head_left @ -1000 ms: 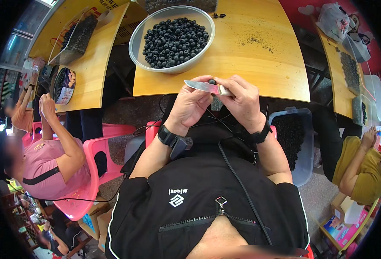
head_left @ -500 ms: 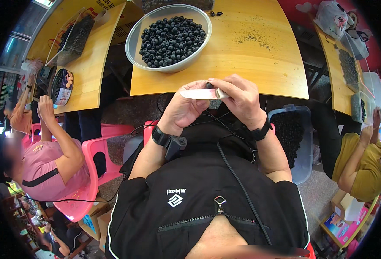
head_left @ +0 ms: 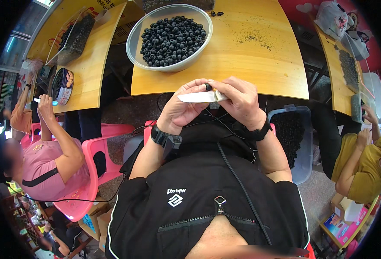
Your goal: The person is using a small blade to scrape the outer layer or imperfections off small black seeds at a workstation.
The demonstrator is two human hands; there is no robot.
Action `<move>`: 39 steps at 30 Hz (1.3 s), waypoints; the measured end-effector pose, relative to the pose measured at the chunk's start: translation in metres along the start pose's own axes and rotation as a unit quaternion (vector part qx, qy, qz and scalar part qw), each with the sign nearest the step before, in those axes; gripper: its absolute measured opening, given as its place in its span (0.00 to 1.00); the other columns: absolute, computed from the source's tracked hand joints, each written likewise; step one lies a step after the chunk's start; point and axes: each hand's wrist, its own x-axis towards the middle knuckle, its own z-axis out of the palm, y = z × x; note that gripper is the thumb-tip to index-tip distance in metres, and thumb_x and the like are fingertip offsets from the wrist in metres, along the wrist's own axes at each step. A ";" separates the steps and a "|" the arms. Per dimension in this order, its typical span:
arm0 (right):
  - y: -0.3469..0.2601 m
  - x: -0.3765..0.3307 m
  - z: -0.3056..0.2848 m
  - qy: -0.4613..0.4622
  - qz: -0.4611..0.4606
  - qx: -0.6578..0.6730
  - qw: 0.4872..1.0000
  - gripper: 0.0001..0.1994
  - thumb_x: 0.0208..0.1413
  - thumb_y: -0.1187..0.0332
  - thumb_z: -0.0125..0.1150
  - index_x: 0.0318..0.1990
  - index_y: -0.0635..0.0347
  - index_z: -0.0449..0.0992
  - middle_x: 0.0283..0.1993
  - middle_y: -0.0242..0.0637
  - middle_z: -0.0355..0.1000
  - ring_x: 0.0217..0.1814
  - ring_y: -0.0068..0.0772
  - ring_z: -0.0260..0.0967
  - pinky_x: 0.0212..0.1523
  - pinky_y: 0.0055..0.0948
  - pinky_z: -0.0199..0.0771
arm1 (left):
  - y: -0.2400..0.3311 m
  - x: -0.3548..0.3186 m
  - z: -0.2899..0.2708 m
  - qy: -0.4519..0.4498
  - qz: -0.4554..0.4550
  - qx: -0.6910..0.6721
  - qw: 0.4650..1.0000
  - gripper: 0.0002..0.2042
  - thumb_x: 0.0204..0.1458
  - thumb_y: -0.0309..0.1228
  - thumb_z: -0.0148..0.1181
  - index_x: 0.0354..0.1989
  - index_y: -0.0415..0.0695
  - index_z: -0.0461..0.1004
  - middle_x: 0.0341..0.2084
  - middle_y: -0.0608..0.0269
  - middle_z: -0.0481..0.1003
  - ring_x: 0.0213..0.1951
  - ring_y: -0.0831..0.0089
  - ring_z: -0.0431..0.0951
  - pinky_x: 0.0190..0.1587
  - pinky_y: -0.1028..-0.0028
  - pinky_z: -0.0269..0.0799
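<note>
Centrally, your left hand (head_left: 179, 105) pinches a dark bead (head_left: 208, 87) between nearly closed fingers, perhaps steadying it beside the knife (head_left: 194, 97), which your right hand (head_left: 245, 102) holds with curled fingers.

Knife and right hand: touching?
Touching. The head view shows the right hand closed around the handle of the knife, with the blade sticking out toward the left hand.

Round pieces (head_left: 173, 43) in bowl (head_left: 134, 47); bowl on table (head_left: 242, 77), left of crumbs (head_left: 255, 38); knife (head_left: 194, 97) before table; tub (head_left: 308, 144) right of knife.
</note>
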 end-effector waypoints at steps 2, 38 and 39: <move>0.001 -0.002 0.001 0.023 -0.009 -0.013 1.000 0.19 0.34 0.77 0.67 0.40 0.59 0.79 0.24 0.34 0.69 0.22 0.32 0.68 0.21 0.27 0.66 | -0.003 0.001 0.004 -0.019 -0.002 -0.014 1.000 0.09 0.57 0.25 0.55 0.45 0.39 0.72 0.35 0.59 0.77 0.37 0.72 0.80 0.39 0.76 0.80; -0.010 0.003 -0.005 -0.031 0.039 -0.073 0.996 0.19 0.45 0.66 0.67 0.47 0.59 0.77 0.29 0.38 0.71 0.27 0.37 0.69 0.28 0.31 0.70 | -0.002 0.000 0.009 -0.011 0.106 0.035 0.994 0.12 0.54 0.28 0.59 0.44 0.38 0.69 0.27 0.71 0.69 0.23 0.87 0.62 0.29 0.85 0.62; -0.010 0.003 -0.005 -0.038 0.046 -0.074 0.995 0.19 0.45 0.66 0.66 0.47 0.59 0.77 0.29 0.38 0.71 0.27 0.37 0.69 0.28 0.31 0.70 | -0.002 0.000 0.008 -0.008 0.105 0.032 0.994 0.11 0.53 0.27 0.59 0.43 0.38 0.69 0.27 0.72 0.69 0.23 0.87 0.62 0.29 0.85 0.62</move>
